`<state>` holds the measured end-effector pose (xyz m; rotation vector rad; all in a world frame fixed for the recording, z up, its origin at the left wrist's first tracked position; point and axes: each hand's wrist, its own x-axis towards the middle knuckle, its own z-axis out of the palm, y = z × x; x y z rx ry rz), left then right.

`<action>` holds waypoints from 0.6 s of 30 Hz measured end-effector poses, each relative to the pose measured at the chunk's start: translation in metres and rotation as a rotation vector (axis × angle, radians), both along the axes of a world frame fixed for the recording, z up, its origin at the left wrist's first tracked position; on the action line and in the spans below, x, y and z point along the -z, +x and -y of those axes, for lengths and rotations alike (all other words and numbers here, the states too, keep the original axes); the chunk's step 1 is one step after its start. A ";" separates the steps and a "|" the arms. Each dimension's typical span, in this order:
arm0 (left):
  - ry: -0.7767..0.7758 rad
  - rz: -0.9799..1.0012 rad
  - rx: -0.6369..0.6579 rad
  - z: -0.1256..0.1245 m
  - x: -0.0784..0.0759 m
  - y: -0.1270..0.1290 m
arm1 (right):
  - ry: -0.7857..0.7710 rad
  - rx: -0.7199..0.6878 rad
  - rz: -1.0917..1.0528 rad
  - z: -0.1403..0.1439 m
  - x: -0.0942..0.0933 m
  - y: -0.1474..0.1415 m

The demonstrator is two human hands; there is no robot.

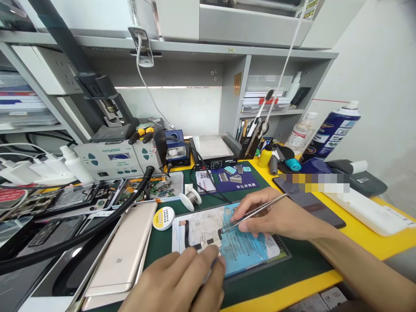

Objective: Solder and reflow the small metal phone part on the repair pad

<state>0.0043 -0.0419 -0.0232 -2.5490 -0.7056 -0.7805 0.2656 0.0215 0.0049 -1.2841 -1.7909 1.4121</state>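
Observation:
My right hand [276,219] grips metal tweezers [251,213] whose tips touch the upper middle of an opened phone [208,229] lying on a dark mat [286,255]. The phone's inside shows a white and light blue battery area with black flex strips. My left hand [182,281] presses down on the phone's near edge with fingers curled, holding it still. A gold phone back [123,251] lies to the left of it.
A round solder paste tin [163,218] and a solder spool [191,199] sit just behind the phone. Soldering stations [110,158], a hot plate [212,149], a blue spray can [331,132] and a dark phone [308,201] ring the yellow-edged bench. Dismantled phones [65,199] crowd the left.

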 end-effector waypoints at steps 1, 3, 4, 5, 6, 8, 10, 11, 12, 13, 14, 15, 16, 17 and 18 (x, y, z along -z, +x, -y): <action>0.000 0.012 -0.010 0.000 0.001 -0.001 | 0.000 -0.003 0.002 0.000 0.000 0.000; 0.006 0.023 -0.016 -0.001 0.003 -0.003 | -0.006 -0.005 0.000 -0.001 0.000 0.000; 0.015 0.029 -0.007 -0.001 0.004 -0.004 | -0.011 -0.006 -0.005 -0.001 -0.001 0.000; 0.021 0.028 0.001 -0.002 0.004 -0.005 | -0.016 -0.006 -0.008 -0.002 -0.001 0.000; 0.021 0.021 0.011 -0.003 0.004 -0.006 | -0.020 -0.006 -0.012 -0.002 -0.001 0.000; 0.007 0.004 0.013 -0.005 0.005 -0.006 | -0.024 -0.007 -0.017 -0.003 -0.001 0.000; -0.007 -0.003 -0.002 -0.006 0.004 -0.005 | -0.023 -0.006 -0.017 -0.003 -0.001 0.000; -0.012 -0.002 -0.012 -0.006 0.004 -0.005 | -0.022 -0.007 -0.017 -0.003 -0.001 0.000; -0.018 0.001 -0.017 -0.006 0.003 -0.005 | -0.020 -0.008 -0.019 -0.003 -0.001 0.000; -0.022 0.003 -0.023 -0.005 0.002 -0.004 | -0.019 -0.010 -0.020 -0.002 -0.002 0.000; -0.028 0.004 -0.024 -0.005 0.001 -0.004 | -0.018 -0.011 -0.022 -0.002 -0.002 0.000; -0.031 0.005 -0.025 -0.005 -0.001 -0.004 | -0.019 -0.012 -0.025 -0.002 -0.003 0.000; -0.030 0.005 -0.026 -0.004 -0.002 -0.004 | -0.021 -0.013 -0.027 -0.002 -0.003 0.000; -0.027 0.007 -0.028 -0.004 -0.003 -0.004 | -0.021 -0.013 -0.029 -0.002 -0.003 0.000; -0.024 0.009 -0.030 -0.004 -0.003 -0.004 | -0.023 -0.014 -0.029 -0.002 -0.003 0.000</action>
